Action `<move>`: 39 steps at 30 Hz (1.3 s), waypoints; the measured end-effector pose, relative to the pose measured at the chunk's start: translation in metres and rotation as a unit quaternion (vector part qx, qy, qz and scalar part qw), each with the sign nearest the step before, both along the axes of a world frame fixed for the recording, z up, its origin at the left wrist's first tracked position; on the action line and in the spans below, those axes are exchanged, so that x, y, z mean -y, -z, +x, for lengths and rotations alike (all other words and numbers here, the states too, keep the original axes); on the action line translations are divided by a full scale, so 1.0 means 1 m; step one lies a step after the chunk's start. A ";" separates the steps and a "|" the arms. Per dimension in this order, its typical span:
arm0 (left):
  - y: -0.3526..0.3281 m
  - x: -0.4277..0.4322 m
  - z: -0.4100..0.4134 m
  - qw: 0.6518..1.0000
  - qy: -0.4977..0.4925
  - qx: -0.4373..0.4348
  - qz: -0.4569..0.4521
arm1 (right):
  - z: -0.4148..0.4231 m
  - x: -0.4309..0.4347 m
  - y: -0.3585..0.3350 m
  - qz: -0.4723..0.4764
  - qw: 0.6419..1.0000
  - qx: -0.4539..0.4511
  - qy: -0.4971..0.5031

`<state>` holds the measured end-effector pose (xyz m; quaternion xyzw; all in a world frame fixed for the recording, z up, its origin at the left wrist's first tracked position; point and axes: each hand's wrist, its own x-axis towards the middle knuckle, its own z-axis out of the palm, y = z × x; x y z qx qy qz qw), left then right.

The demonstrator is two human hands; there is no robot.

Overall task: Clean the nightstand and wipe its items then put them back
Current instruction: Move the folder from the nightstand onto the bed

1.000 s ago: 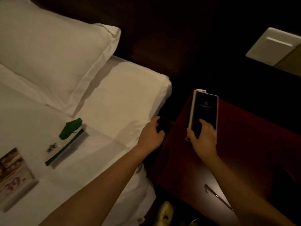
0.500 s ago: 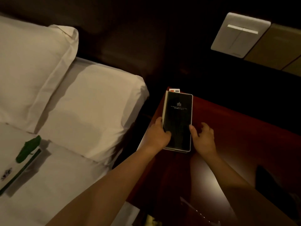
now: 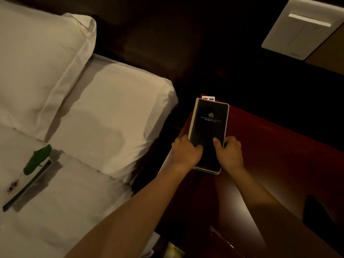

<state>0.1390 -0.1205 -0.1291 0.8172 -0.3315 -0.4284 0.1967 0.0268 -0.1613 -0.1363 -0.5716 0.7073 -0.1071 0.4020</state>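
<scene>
Dim bedroom, seen from above: white bed (image 3: 104, 116) at left, dark red bench (image 3: 279, 155) at right, wall switch plate (image 3: 305, 28) at upper right. A black folder (image 3: 209, 131) with pale page edges is shown at centre right, lying at the bench's upper-left corner, a small card (image 3: 208, 98) projecting past its far end. The folder's near end is clasped from both sides: the left hand (image 3: 186, 155) with thumb on the cover and fingers curled at the left edge, the right hand (image 3: 230, 153) likewise at the right edge, each grip pinching the folder. A green object (image 3: 37, 159) and a thin dark strip (image 3: 28, 185) are seen on the bed at lower left. Judged risks: the loose card may be shed if the folder is tilted; the folder, set near the corner, may be pushed off the bench edge; the poor light may let unwiped patches be missed.
</scene>
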 end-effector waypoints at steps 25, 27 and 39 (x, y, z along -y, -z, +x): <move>-0.017 -0.083 0.135 0.926 -0.354 -0.022 -0.128 | 0.178 -0.042 -0.014 -0.017 0.980 0.146 -0.134; -0.020 -0.087 0.158 0.924 -0.362 -0.008 -0.125 | 0.202 -0.047 -0.015 -0.009 0.977 0.156 -0.142; -0.006 -0.103 0.277 0.914 -0.394 0.007 -0.097 | 0.327 -0.060 0.004 0.023 0.969 0.160 -0.186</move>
